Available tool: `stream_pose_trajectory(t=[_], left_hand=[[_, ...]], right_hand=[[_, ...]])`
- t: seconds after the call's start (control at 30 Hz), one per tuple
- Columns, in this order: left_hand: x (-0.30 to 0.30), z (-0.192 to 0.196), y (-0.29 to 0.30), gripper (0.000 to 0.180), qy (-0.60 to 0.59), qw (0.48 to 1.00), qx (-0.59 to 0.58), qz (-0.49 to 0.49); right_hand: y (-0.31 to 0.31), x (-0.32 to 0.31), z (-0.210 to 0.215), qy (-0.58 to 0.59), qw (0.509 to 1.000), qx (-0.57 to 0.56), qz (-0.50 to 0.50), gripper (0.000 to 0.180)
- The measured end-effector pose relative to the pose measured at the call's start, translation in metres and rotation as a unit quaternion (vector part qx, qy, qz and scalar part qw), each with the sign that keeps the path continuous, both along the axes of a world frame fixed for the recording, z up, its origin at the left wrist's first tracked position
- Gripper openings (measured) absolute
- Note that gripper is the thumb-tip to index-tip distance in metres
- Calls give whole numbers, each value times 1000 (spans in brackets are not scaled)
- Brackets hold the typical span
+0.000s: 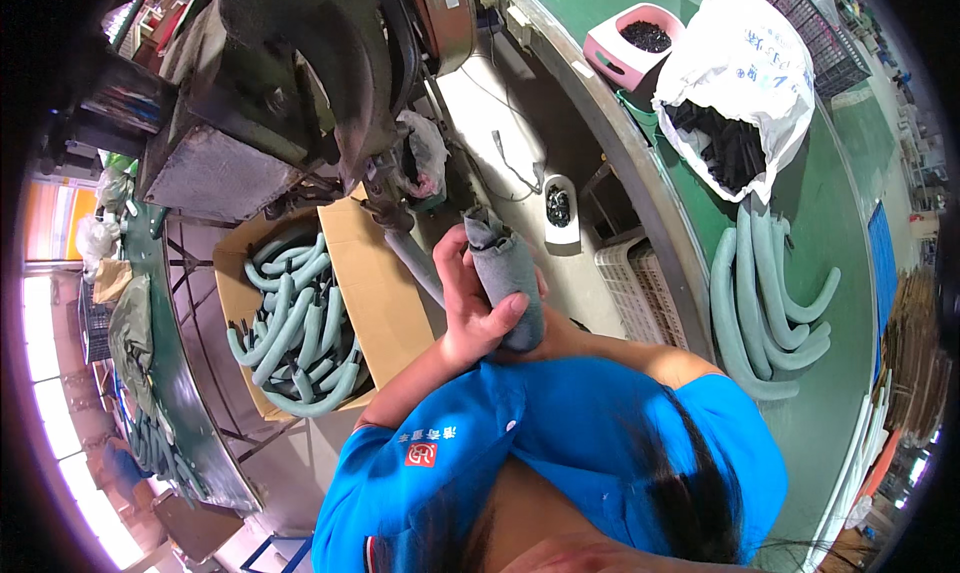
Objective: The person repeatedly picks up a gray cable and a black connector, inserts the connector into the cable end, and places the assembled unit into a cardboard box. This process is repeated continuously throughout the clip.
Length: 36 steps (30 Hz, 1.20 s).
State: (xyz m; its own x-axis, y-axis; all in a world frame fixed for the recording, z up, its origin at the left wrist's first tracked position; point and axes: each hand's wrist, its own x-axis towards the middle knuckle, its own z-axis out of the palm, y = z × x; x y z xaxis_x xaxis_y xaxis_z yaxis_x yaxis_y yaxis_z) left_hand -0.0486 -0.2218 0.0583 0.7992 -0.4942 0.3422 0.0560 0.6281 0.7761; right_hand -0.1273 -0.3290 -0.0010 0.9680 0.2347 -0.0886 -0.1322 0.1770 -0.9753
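In front of my chest, my left hand (472, 308) is closed around a grey-green padded tube (506, 283), its thumb pressed across the near side. Loose folds of covering show at the tube's upper end. My right hand (552, 335) is behind the tube's lower part and pressed to it. Most of its fingers are hidden, with only a little skin showing past the tube's right edge. Just beyond my hands, a dark machine (340, 83) has a narrow arm pointing down toward the tube.
To the left, a cardboard box (385, 303) holds several curved grey-green tubes. More curved tubes (755, 313) lie on the green table at right, beside a white sack (745, 53) of black pieces and a pink bin (605, 48). A plastic crate (640, 288) stands under the table edge.
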Motion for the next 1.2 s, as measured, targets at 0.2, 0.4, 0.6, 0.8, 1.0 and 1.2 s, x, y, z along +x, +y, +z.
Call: stream_pose_trajectory(t=[0.2,0.4,0.6,0.8,1.0,1.2], left_hand=[[6,-8,3,42,-16,998,-30,-53],[-3,-6,5,48,116,993,-3,-34],[-8,-14,19,74,131,959,250,31],[21,-20,29,28,208,957,173,102],[24,-25,59,38,194,960,194,-57],[11,-7,61,77,256,929,239,-121]], right_hand=[[2,-9,-1,91,994,13,53,39],[6,-11,-6,114,993,27,-12,39],[11,4,-26,-6,999,-43,33,54],[-95,46,-13,67,962,-259,-57,36],[-358,65,-118,13,591,-635,-497,25],[-431,120,-100,279,600,-653,-369,29]])
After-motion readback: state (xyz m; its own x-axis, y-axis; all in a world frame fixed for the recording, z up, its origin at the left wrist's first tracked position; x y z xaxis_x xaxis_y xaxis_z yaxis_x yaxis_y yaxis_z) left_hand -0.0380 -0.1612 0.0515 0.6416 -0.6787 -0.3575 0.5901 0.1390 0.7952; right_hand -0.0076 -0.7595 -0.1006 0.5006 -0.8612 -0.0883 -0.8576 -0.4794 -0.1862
